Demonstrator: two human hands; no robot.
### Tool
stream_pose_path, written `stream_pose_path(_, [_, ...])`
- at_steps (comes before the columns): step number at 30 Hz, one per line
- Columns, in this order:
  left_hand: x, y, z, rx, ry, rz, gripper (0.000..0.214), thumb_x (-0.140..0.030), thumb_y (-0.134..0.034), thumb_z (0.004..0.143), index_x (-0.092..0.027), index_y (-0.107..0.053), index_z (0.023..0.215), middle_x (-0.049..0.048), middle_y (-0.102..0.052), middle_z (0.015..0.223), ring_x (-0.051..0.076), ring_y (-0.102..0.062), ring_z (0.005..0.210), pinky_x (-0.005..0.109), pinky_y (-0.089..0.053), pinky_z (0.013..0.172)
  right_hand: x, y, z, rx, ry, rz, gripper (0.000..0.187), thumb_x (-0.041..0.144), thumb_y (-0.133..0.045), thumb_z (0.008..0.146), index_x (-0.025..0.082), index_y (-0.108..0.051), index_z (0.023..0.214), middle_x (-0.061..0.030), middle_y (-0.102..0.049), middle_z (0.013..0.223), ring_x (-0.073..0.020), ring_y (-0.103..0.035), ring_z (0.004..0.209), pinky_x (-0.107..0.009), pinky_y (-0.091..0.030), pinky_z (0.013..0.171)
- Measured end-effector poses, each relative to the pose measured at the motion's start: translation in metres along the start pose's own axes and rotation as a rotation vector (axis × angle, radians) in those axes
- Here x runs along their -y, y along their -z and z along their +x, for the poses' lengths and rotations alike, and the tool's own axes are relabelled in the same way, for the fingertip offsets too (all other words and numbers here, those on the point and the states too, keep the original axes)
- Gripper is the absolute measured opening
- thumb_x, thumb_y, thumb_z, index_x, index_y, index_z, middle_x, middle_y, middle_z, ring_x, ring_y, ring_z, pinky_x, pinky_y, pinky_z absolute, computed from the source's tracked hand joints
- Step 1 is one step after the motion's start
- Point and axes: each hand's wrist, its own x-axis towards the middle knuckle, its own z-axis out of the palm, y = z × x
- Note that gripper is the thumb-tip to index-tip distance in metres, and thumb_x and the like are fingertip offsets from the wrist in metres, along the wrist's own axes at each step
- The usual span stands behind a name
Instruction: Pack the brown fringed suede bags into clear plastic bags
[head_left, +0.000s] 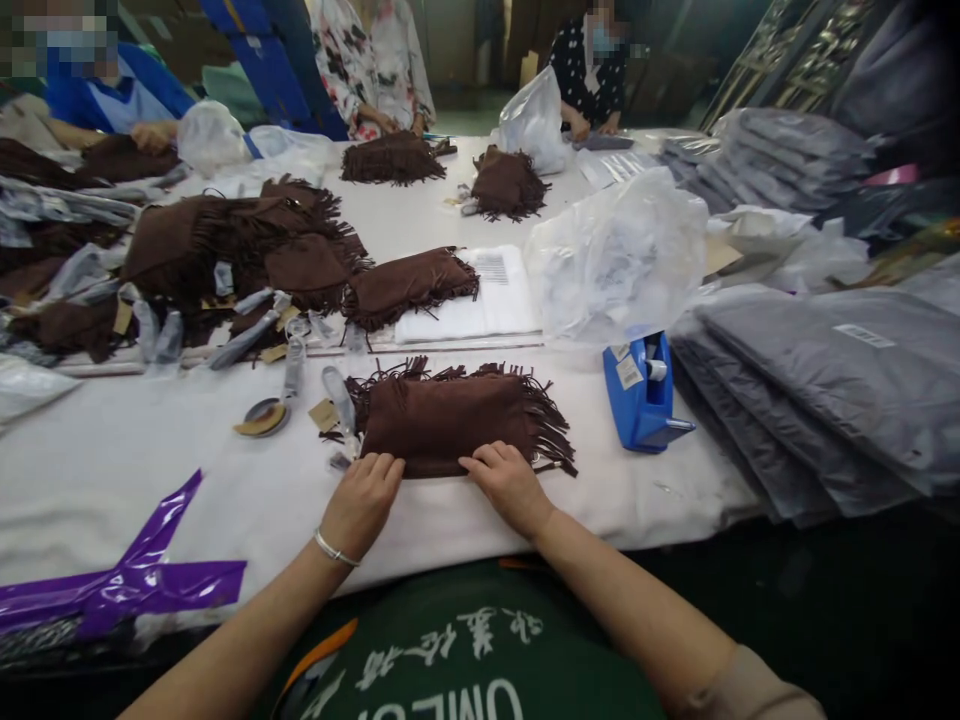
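Observation:
A folded brown fringed garment (450, 415) lies on the white table (150, 470) right in front of me. My left hand (364, 500) rests on its near left edge, fingers curled onto the fabric. On the near right edge sits my right hand (506, 485), fingers bent and pressing the cloth. A paper tag and a clear plastic piece (339, 400) lie at the garment's left end. Fringe sticks out along the top and right side.
A blue tape dispenser (641, 395) stands right of the garment. Grey packed bags (840, 390) are stacked at the right. A clear plastic bag (619, 255) and white sheet (487, 295) lie behind. Brown fringed pieces (225, 250) pile at left. Purple tape (127, 580) lies near left. Other people work at the far side.

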Motion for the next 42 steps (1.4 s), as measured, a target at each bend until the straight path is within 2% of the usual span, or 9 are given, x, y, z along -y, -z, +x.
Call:
stream_pose_path(5, [-0.015,0.005,-0.005,-0.007,-0.022,-0.136,0.019,-0.016,-0.043,0.089,-0.018,-0.057,0.102,0.0088,-0.059,0.092,0.024,-0.054,0.084,0.038,-0.045,0.074,0.003,0.016,-0.017,-0.044,-0.046,0.066,0.024,0.017,-0.051,0.09,0.023,-0.06,0.111,-0.0054,-0.061,0.099,-0.0202,-0.053,0.093,-0.036,-0.044,0.083])
stream_pose_path(9, [-0.047,0.008,0.003,-0.036,-0.099,-0.325,0.02,-0.022,-0.042,0.092,-0.018,-0.055,0.106,0.0078,-0.059,0.098,0.022,-0.052,0.09,0.038,-0.042,0.081,-0.02,0.039,-0.061,-0.269,-0.286,0.103,0.028,0.018,-0.045,0.091,0.024,-0.057,0.116,-0.0066,-0.057,0.108,-0.0215,-0.051,0.103,-0.041,-0.042,0.092])
stream_pose_path(11, [-0.068,0.008,0.019,-0.042,-0.153,-0.393,0.022,-0.022,-0.04,0.093,-0.018,-0.055,0.109,0.0079,-0.058,0.099,0.022,-0.051,0.092,0.037,-0.041,0.082,-0.038,0.048,-0.08,-0.351,-0.397,0.062,0.028,0.02,-0.048,0.089,0.026,-0.058,0.115,-0.0069,-0.056,0.106,-0.0237,-0.05,0.102,-0.044,-0.041,0.092])
stream_pose_path(15, [-0.109,0.008,0.067,-0.044,-0.26,-0.452,0.023,-0.025,-0.04,0.093,-0.018,-0.055,0.11,0.0075,-0.057,0.096,0.021,-0.049,0.091,0.036,-0.039,0.08,-0.061,0.052,-0.094,-0.302,-0.427,-0.02,0.029,0.025,-0.056,0.086,0.025,-0.059,0.115,-0.0076,-0.056,0.102,-0.0255,-0.05,0.099,-0.045,-0.042,0.09])
stream_pose_path(21, [-0.145,-0.002,0.118,-0.038,-0.303,-0.448,0.024,-0.034,-0.043,0.092,-0.017,-0.059,0.1,0.0076,-0.056,0.09,0.021,-0.047,0.088,0.035,-0.038,0.075,-0.061,0.048,-0.087,-0.333,-0.474,0.06,0.011,0.031,-0.058,0.086,0.024,-0.064,0.092,-0.0058,-0.057,0.093,-0.0242,-0.05,0.096,-0.044,-0.041,0.09])
stream_pose_path(27, [-0.146,-0.013,0.128,0.03,-0.116,-0.892,0.018,-0.032,-0.055,0.087,-0.018,-0.065,0.084,0.003,-0.057,0.078,0.016,-0.05,0.079,0.029,-0.04,0.073,-0.057,0.063,-0.088,-0.344,-0.608,0.475,0.017,0.035,-0.053,0.09,0.024,-0.066,0.091,-0.0031,-0.059,0.091,-0.0192,-0.056,0.09,-0.035,-0.045,0.085])
stream_pose_path(31, [-0.139,-0.009,0.133,0.081,0.014,-1.141,0.015,-0.03,-0.059,0.084,-0.017,-0.067,0.082,0.0004,-0.056,0.071,0.013,-0.051,0.072,0.025,-0.041,0.069,-0.059,0.069,-0.083,-0.283,-0.629,0.582,0.019,0.034,-0.052,0.09,0.025,-0.066,0.099,-0.0028,-0.061,0.097,-0.0185,-0.056,0.095,-0.034,-0.043,0.089])
stream_pose_path(37, [-0.135,-0.006,0.137,0.142,0.066,-1.244,0.014,-0.028,-0.061,0.082,-0.016,-0.067,0.078,-0.0006,-0.056,0.07,0.011,-0.05,0.067,0.023,-0.039,0.063,-0.059,0.068,-0.071,-0.315,-0.692,0.613,0.019,0.034,-0.055,0.088,0.025,-0.066,0.1,-0.0034,-0.062,0.1,-0.0193,-0.056,0.097,-0.035,-0.043,0.089])
stream_pose_path(42, [-0.132,-0.01,0.142,0.161,0.042,-1.232,0.017,-0.031,-0.06,0.082,-0.017,-0.067,0.078,0.0002,-0.057,0.07,0.012,-0.051,0.069,0.024,-0.04,0.064,-0.062,0.065,-0.063,-0.307,-0.693,0.607,0.019,0.038,-0.056,0.086,0.022,-0.066,0.089,-0.0036,-0.062,0.093,-0.0194,-0.057,0.091,-0.034,-0.045,0.084])
